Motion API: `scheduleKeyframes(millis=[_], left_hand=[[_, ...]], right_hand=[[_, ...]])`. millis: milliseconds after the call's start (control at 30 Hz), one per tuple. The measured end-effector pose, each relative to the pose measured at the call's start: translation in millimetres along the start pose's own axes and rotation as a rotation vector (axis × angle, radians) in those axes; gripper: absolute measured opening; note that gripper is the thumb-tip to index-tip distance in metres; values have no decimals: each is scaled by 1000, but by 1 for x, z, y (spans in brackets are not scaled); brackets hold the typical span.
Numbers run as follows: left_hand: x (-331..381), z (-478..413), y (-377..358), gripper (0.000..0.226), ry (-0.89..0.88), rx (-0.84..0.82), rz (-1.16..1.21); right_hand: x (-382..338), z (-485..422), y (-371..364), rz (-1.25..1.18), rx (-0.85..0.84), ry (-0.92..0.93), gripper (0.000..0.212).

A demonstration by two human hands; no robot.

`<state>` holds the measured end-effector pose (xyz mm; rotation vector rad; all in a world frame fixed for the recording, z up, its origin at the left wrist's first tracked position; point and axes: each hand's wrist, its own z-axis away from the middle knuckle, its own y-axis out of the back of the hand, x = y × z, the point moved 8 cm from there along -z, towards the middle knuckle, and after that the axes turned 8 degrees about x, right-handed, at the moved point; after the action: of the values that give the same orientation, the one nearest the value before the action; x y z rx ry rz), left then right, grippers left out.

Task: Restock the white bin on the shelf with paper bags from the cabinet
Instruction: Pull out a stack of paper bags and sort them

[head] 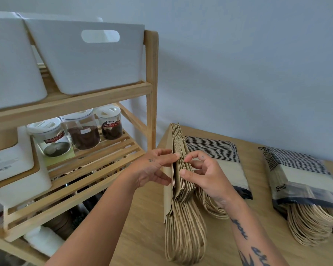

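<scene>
Here, the wooden shelf (151, 73) is seen bearing the white bin (88, 60) on its top tier, the bin's contents hidden. On the wooden top (142, 237) beside it, a stack of brown paper bags (181, 181) is held on edge, its outer bag pinched by the left hand (152, 169) and its inner edges pinched by the curled thumb and forefinger of the right hand (206, 177).

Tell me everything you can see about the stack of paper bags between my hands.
The paper bags are plain brown kraft, folded flat and stood on edge on the wooden table, twisted paper handles trailing toward the camera. The left hand grips the outermost bags; the right hand pinches the upper edges.
</scene>
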<state>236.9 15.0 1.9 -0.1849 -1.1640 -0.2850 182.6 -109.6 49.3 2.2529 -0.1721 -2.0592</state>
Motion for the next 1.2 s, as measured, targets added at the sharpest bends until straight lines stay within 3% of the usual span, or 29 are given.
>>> scheduleKeyframes(millis=[133, 233, 400, 733, 1033, 1100, 1200], left_hand=[[2, 2, -1, 84, -3, -11, 7], [3, 5, -2, 57, -8, -44, 13], [5, 10, 2, 33, -21, -56, 30], [2, 12, 9, 39, -24, -63, 70], [2, 15, 13, 29, -35, -57, 60], [3, 15, 14, 35, -34, -49, 34], [2, 12, 17, 68, -22, -28, -13]], right_hand=[[-2, 1, 0, -47, -19, -35, 24], [-1, 1, 2, -75, -24, -50, 23], [1, 1, 3, -114, -16, -55, 21], [0, 2, -5, -145, 22, -38, 21], [-2, 3, -8, -156, 28, -38, 21], [-1, 3, -8, -140, 41, -36, 21], [-2, 3, -10, -120, 51, -37, 22]])
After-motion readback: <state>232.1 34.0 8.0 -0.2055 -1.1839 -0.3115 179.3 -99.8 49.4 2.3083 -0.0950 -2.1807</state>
